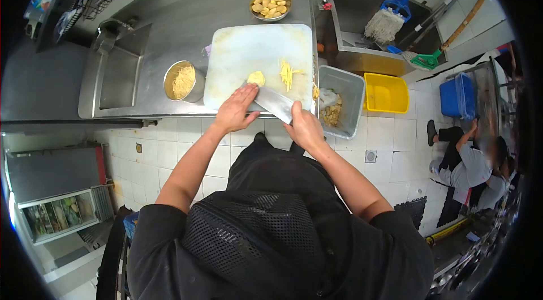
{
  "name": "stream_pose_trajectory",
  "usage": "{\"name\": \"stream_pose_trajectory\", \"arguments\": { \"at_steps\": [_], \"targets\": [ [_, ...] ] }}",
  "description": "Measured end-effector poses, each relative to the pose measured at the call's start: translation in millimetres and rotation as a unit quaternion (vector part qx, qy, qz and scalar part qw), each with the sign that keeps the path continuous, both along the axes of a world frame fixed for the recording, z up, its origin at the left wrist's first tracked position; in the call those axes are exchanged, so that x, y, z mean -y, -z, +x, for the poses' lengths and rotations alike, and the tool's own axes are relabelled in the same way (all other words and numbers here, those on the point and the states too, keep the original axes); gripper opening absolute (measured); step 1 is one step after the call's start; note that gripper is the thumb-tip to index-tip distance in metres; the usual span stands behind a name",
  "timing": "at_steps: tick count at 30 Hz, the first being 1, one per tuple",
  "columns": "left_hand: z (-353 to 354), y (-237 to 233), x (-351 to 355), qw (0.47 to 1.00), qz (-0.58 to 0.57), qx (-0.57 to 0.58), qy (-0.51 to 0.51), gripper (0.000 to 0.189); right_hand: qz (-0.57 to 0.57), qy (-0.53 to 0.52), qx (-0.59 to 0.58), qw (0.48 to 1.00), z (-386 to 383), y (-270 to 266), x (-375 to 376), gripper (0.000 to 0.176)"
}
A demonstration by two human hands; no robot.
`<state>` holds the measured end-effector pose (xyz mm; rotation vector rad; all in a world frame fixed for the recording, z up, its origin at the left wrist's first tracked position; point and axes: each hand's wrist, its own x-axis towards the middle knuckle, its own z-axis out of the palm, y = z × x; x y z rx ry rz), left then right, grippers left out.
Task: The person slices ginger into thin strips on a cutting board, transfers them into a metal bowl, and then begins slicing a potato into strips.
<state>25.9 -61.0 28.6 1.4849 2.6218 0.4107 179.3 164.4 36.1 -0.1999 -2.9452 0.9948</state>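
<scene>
My right hand (305, 126) is closed around the handle of a broad kitchen knife (275, 102), whose blade points up and left over the cutting board. My left hand (240, 110) lies with fingers stretched out, fingertips against a small pile of sliced pale yellow root (256, 78), perhaps ginger or potato. The knife tip is close beside those fingertips. Both are at the near edge of a white cutting board (249, 45). Thin yellow strips (287, 75) lie further right on the board.
A metal container of shreds (182, 81) stands left of the board, a bowl of peeled pieces (271, 5) behind it. A grey bin (353, 93) with scraps and a yellow tub (386, 93) are at right. Sinks flank the counter; another person (472, 161) crouches far right.
</scene>
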Motion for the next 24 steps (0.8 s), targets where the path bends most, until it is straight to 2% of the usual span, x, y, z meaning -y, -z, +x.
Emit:
{"name": "stream_pose_trajectory", "arguments": {
  "at_steps": [3, 5, 7, 8, 9, 10, 11, 13, 14, 15, 17, 18, 19, 21, 24],
  "targets": [
    [-13.2, 11.4, 9.2, 1.0, 0.014, -0.01, 0.025, 0.073, 0.016, 0.012, -0.004, 1.0, 36.4, 0.9, -16.8, 0.054],
    [-16.6, 14.5, 13.5, 0.999, 0.035, 0.005, 0.025, 0.067, -0.027, 0.045, -0.002, 0.999, 57.7, 2.6, -25.7, 0.049],
    [-22.8, 20.1, 13.5, 0.995, 0.092, 0.032, 0.019, 0.05, -0.054, 0.078, 0.038, 0.995, 72.6, -1.4, -28.3, 0.045],
    [-25.6, 23.9, 12.8, 0.995, 0.094, 0.037, 0.021, 0.05, -0.086, 0.108, 0.053, 0.989, 78.4, -2.5, -29.2, 0.043],
    [-28.8, 26.2, 11.8, 0.994, 0.111, 0.004, 0.017, 0.041, -0.118, 0.138, 0.067, 0.981, 81.3, -3.2, -30.6, 0.042],
    [-30.6, 28.6, 11.8, 0.991, 0.126, -0.029, 0.013, 0.033, -0.14, 0.151, 0.041, 0.978, 82.1, 4.2, -29.6, 0.036],
    [-30.8, 32.2, 10.3, 0.992, 0.127, -0.024, 0.013, 0.033, -0.139, 0.152, 0.045, 0.978, 81.0, 8.4, -29.0, 0.036],
    [-24.0, 25.6, -4.1, 0.983, 0.174, -0.057, -0.009, 0.022, -0.242, 0.166, 0.018, 0.956, 73.1, 12.1, -28.3, 0.032],
    [-19.7, 23.1, -11.1, 0.983, 0.173, -0.054, -0.01, 0.022, -0.248, 0.142, -0.015, 0.958, 70.4, 16.2, -28.5, 0.024],
    [-16.1, 20.6, -19.3, 0.986, 0.164, -0.041, -0.007, 0.021, -0.248, 0.142, -0.014, 0.958, 66.7, 12.2, -27.4, 0.024],
    [-11.3, 20.5, -31.9, 0.987, 0.157, -0.03, -0.006, 0.019, -0.402, 0.188, 0.113, 0.889, 57.5, -4.5, -26.2, 0.017],
    [-8.5, 22.6, -35.8, 0.989, 0.146, -0.03, -0.004, 0.018, -0.438, 0.167, 0.132, 0.873, 55.1, -9.5, -26.9, 0.012],
    [-5.5, 24.2, -38.1, 0.99, 0.135, -0.03, -0.003, 0.017, -0.437, 0.165, 0.13, 0.874, 54.3, -9.3, -27.6, 0.012],
    [2.5, 28.6, -39.2, 0.992, 0.126, -0.015, -0.018, 0.017, -0.521, 0.148, 0.195, 0.817, 55.2, -3.2, -31.8, 0.009],
    [18.6, 36.6, -39.1, 0.983, 0.168, 0.023, -0.071, 0.02, -0.549, 0.136, 0.206, 0.798, 57.8, 16.2, -27.5, 0.013]
  ]
}}
